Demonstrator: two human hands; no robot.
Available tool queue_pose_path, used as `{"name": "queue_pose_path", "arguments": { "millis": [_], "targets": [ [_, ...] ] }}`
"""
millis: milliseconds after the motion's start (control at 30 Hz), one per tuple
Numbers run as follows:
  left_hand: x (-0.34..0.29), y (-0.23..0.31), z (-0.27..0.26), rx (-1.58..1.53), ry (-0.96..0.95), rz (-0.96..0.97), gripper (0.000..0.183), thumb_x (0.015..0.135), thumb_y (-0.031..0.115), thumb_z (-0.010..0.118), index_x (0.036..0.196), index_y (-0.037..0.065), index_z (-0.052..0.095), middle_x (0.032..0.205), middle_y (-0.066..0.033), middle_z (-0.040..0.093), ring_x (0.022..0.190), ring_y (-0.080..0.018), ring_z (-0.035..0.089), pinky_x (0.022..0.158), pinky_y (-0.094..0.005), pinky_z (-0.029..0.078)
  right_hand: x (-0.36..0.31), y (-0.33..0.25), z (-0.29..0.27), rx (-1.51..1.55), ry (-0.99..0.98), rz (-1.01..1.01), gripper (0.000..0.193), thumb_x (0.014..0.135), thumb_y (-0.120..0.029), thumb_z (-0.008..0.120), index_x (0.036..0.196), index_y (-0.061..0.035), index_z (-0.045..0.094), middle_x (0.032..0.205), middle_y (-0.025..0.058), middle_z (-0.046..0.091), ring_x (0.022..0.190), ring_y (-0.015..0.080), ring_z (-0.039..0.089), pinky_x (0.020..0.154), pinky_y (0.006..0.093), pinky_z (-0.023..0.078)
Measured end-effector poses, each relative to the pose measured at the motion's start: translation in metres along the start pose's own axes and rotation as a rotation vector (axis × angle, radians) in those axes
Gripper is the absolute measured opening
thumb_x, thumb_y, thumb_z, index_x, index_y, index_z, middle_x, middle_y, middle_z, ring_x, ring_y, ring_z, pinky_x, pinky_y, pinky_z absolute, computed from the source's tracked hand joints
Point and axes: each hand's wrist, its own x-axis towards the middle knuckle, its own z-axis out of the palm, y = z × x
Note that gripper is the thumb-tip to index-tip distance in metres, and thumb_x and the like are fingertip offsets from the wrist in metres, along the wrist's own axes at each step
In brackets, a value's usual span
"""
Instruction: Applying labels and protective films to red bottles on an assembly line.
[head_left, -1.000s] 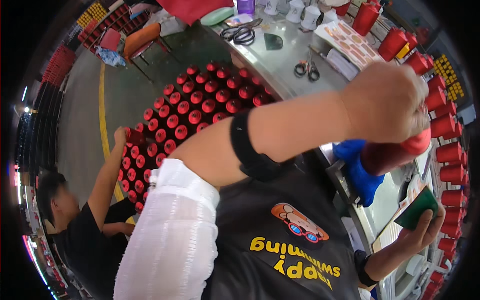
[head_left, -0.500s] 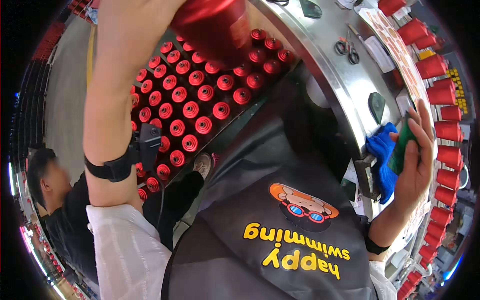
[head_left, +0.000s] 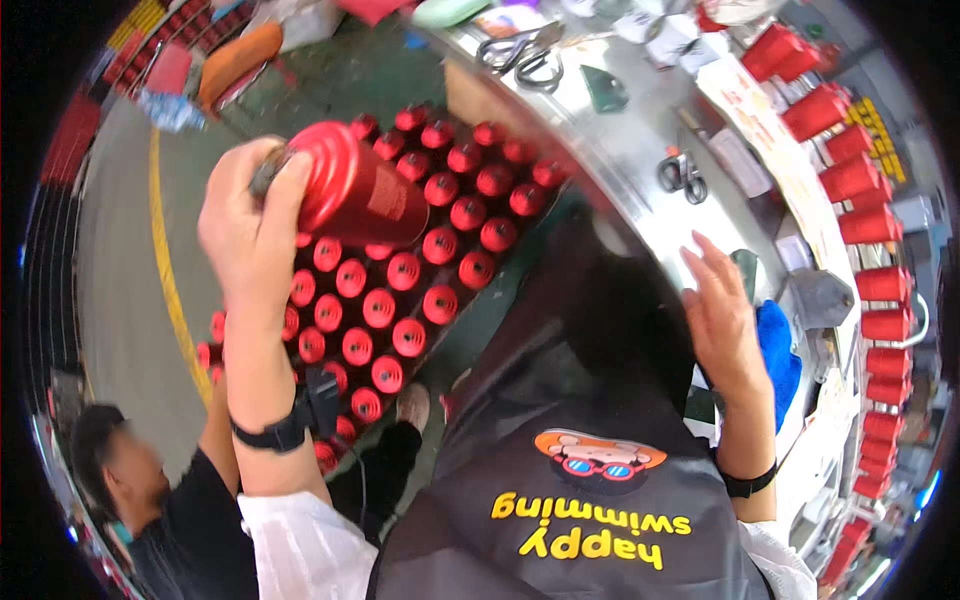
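My left hand (head_left: 245, 215) is raised at the left, its fingers closed on the dark knob of a red cup-shaped part (head_left: 375, 195). That part has stepped rings at its knob end and is tilted on its side above rows of similar red parts (head_left: 403, 271). Over the bench's near edge, my right hand (head_left: 722, 320) has its fingers spread, with nothing visible in it. A dark green flat piece (head_left: 742, 268) lies just behind its fingers. Beside the wrist is a blue cloth (head_left: 777, 358). Black-handled scissors (head_left: 684, 177) lie farther up the bench.
Larger scissors (head_left: 522, 60) and another green piece (head_left: 604, 90) lie on the metal bench (head_left: 640, 150). Red cups (head_left: 870, 223) line its far side. At lower left is a co-worker (head_left: 170, 510). An orange chair (head_left: 240, 62) stands at upper left.
My left hand has lowered the red part into fuller view. My right hand has let go of the green piece and moved off the blue cloth, leftward toward the bench edge.
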Motion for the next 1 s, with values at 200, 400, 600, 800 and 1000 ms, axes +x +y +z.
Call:
{"name": "queue_pose_path", "arguments": {
  "millis": [200, 400, 600, 800, 1000],
  "targets": [
    [0.071, 0.031, 0.013, -0.132, 0.025, 0.115, 0.018, 0.092, 0.014, 0.06, 0.099, -0.003, 0.062, 0.096, -0.0036, 0.06, 0.091, -0.009, 0.052, 0.086, -0.0246, 0.041, 0.006, 0.009, 0.011, -0.095, -0.028, 0.017, 0.046, 0.078, -0.001, 0.064, 0.122, 0.0013, 0.053, 0.131, 0.0202, 0.049, 0.121, 0.0392, 0.046, 0.096, 0.0462, 0.042],
    [0.149, 0.045, 0.082, -0.476, -0.036, 0.14, 0.023, 0.088, 0.019, 0.066, 0.097, -0.003, 0.066, 0.09, -0.0017, 0.064, 0.083, -0.005, 0.055, 0.077, -0.0209, 0.042, 0.012, 0.015, 0.013, -0.079, -0.096, 0.073, 0.046, 0.08, -0.006, 0.065, 0.123, -0.0009, 0.053, 0.133, 0.0176, 0.048, 0.122, 0.0373, 0.045, 0.092, 0.0475, 0.044],
    [0.167, 0.019, 0.106, -0.581, 0.035, -0.052, 0.026, 0.088, 0.02, 0.067, 0.105, 0.0, 0.066, 0.095, -0.0027, 0.066, 0.086, -0.006, 0.059, 0.079, -0.02, 0.045, 0.023, 0.012, 0.02, -0.085, -0.155, 0.038, 0.049, 0.078, -0.008, 0.067, 0.124, -0.0022, 0.052, 0.132, 0.0161, 0.048, 0.122, 0.0362, 0.045, 0.091, 0.0475, 0.044],
    [0.14, -0.037, 0.071, -0.226, 0.163, -0.037, 0.033, 0.086, 0.026, 0.069, 0.102, -0.002, 0.067, 0.094, -0.0028, 0.066, 0.086, -0.0081, 0.058, 0.08, -0.0222, 0.044, 0.046, -0.001, 0.034, -0.167, -0.108, -0.039, 0.058, 0.072, -0.006, 0.071, 0.126, -0.0028, 0.052, 0.131, 0.0138, 0.049, 0.12, 0.0345, 0.046, 0.09, 0.0453, 0.043],
    [0.117, -0.105, 0.082, 0.136, 0.113, -0.031, 0.036, 0.085, 0.033, 0.068, 0.096, -0.001, 0.066, 0.089, -0.008, 0.066, 0.084, -0.0176, 0.06, 0.08, -0.0294, 0.046, 0.091, -0.012, 0.053, -0.145, -0.092, -0.212, 0.054, 0.071, -0.005, 0.069, 0.123, -0.0034, 0.054, 0.129, 0.0135, 0.051, 0.119, 0.034, 0.048, 0.088, 0.0442, 0.043]
  ]
}}
